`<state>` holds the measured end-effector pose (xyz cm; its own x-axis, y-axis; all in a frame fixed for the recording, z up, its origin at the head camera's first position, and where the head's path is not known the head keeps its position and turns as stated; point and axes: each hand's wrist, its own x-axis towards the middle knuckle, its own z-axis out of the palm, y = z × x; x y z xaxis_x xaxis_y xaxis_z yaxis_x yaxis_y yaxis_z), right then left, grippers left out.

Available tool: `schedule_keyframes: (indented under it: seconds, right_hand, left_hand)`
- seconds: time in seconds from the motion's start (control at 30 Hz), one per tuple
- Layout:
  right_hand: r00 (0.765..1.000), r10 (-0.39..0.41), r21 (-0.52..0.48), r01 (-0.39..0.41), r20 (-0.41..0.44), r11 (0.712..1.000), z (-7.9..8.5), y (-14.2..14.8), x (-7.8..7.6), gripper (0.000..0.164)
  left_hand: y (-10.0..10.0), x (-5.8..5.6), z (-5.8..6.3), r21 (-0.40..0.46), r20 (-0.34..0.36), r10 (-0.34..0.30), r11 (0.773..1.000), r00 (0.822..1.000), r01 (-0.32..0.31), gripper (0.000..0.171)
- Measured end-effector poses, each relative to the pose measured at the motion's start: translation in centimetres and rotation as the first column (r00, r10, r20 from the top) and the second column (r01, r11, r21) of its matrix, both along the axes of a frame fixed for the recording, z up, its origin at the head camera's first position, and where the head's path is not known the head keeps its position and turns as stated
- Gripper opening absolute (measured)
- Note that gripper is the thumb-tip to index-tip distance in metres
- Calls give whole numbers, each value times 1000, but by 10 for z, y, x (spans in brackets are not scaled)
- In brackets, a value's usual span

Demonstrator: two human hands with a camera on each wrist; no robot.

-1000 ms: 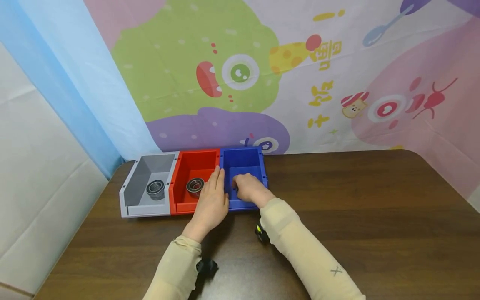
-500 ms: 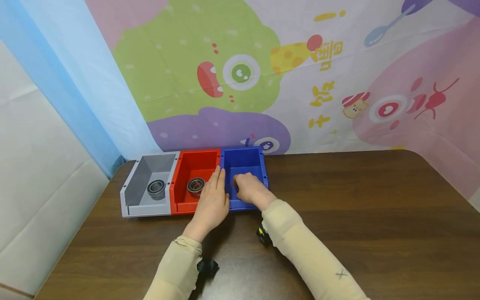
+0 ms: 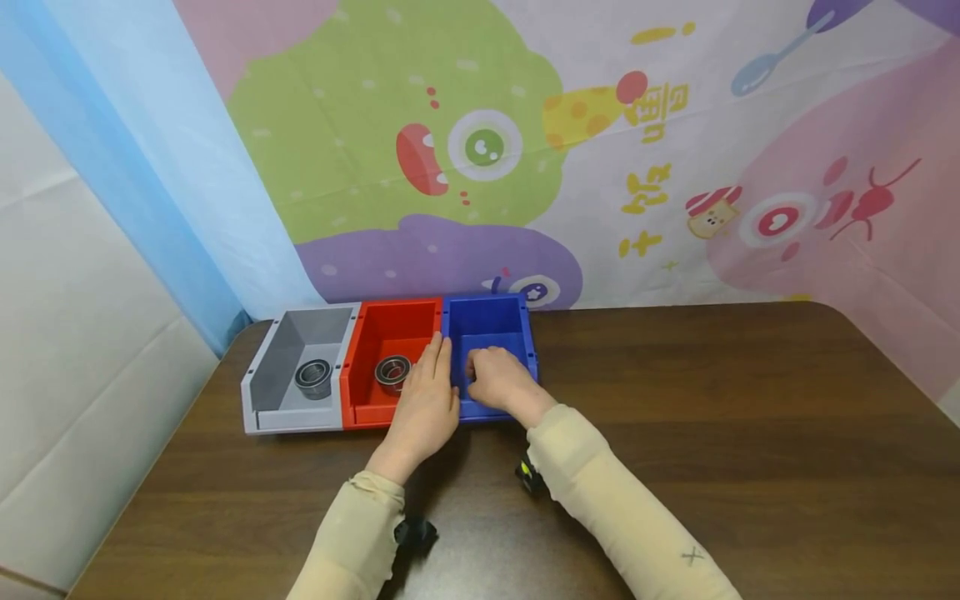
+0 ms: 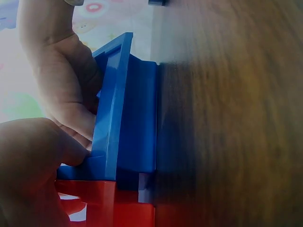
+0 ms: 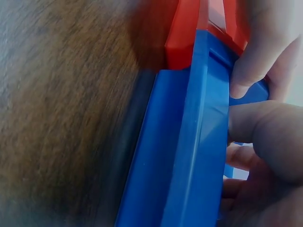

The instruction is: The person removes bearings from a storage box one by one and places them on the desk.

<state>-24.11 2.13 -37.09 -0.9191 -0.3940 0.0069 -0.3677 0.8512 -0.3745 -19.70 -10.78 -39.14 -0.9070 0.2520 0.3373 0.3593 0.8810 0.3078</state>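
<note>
Three open bins stand side by side: grey (image 3: 279, 367), red (image 3: 390, 329) and blue (image 3: 487, 325). One metal bearing (image 3: 313, 377) lies in the grey bin, another (image 3: 392, 372) in the red bin. My left hand (image 3: 423, 400) lies flat with straight fingers along the wall between the red and blue bins. Its thumb (image 4: 33, 161) touches the blue bin's (image 4: 128, 118) front corner. My right hand (image 3: 497, 379) reaches over the blue bin's front lip (image 5: 189, 142), fingers (image 5: 260, 137) curled down inside. What lies under those fingers is hidden.
The bins sit near the far left of a dark wooden table (image 3: 712, 400), against a colourful cartoon backdrop (image 3: 480, 150). A pale blue curtain (image 3: 150, 167) hangs at the left. Black wrist cameras (image 3: 528, 477) sit under both sleeves.
</note>
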Motion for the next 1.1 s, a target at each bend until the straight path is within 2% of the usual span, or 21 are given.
schedule_keyframes:
  seconds: [0.27, 0.47, 0.87, 1.1]
  right_hand:
    - [1000, -23, -68, 24, 15, 997, 2, -2, 4, 10]
    - [1000, -7, -91, 8, 13, 996, 4, -2, 9, 12]
    - [999, 15, -52, -17, -29, 998, 8, 3, 21, 11]
    - [993, 84, 19, -83, -79, 996, 14, 9, 29, 10]
  left_hand:
    - [-1, 1, 0, -5, -20, 0, 1000, 1000, 0, 62]
    - [0, 0, 1, -11, 7, 7, 1000, 1000, -7, 63]
    - [0, 1, 2, -3, 11, 9, 1000, 1000, -9, 63]
    - [0, 2, 3, 0, 7, 0, 1000, 1000, 0, 63]
